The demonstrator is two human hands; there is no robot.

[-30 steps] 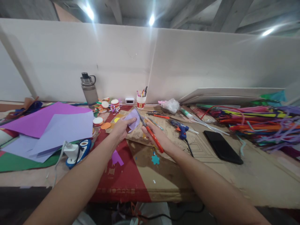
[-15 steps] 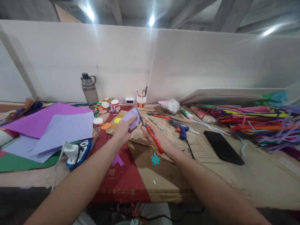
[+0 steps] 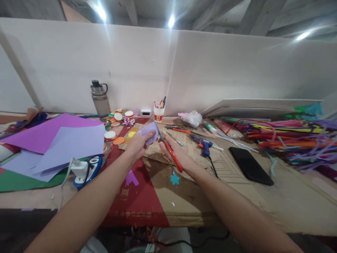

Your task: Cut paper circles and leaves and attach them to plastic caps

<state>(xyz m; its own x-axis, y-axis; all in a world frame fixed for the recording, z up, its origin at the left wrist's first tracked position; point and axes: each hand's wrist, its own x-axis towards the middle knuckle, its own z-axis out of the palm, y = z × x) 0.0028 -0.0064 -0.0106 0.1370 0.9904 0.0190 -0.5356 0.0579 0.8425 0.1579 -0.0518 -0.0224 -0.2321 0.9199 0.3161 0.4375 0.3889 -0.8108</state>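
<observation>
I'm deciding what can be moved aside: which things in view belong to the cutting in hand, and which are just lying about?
In use:
- lavender paper piece, in the left hand
- red-handled scissors, in the right hand

Apparently just lying about:
- black phone
- water bottle
- pen cup
- blue glue gun, untouched right now

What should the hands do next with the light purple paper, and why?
Perhaps the left hand should turn the light purple paper slightly to feed its edge to the scissors: that hand pinches the paper, while the right hand holds the red-handled scissors with the blades at the paper's edge.
</observation>
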